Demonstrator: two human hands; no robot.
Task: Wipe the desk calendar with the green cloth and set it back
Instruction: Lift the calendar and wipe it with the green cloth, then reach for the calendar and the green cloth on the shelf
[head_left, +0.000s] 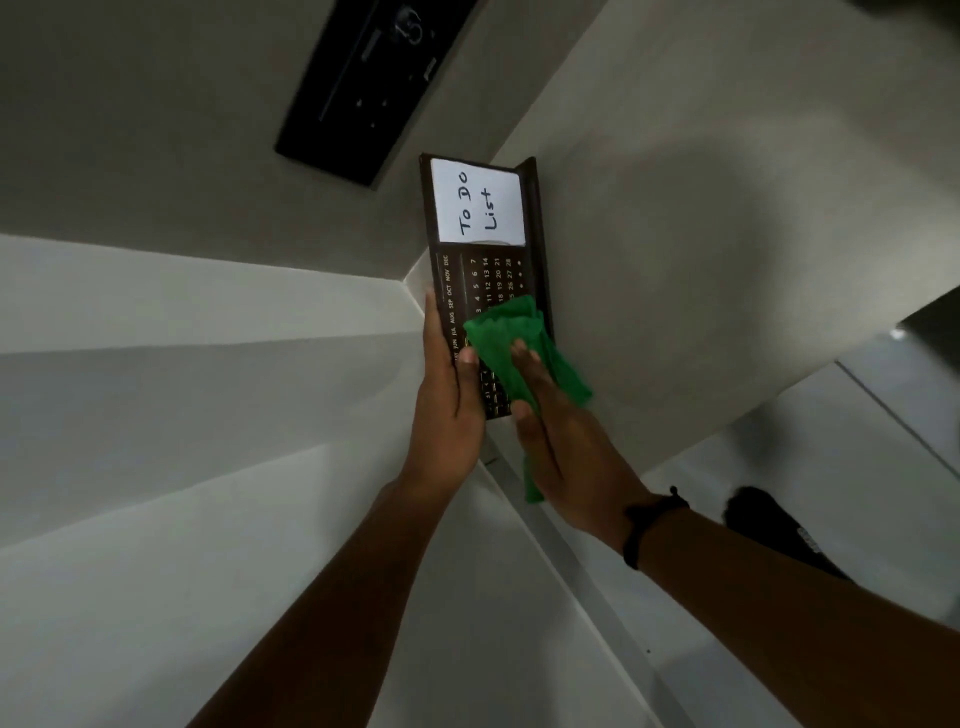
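Observation:
The desk calendar (485, 270) is a dark brown board with gold month names and date numbers, and a white "To Do List" note in its upper half. It is held up in front of me, turned sideways. My left hand (449, 410) grips its near left edge, thumb across the face. My right hand (563, 441) presses the green cloth (511, 343) flat against the calendar's lower face. The cloth covers part of the date grid and hangs off the right edge and below my palm.
A black flat device (363, 83) lies on the grey surface beyond the calendar. Pale white ledges (197, 395) run along the left. A dark object (774, 530) sits at the lower right. A black band circles my right wrist (647, 522).

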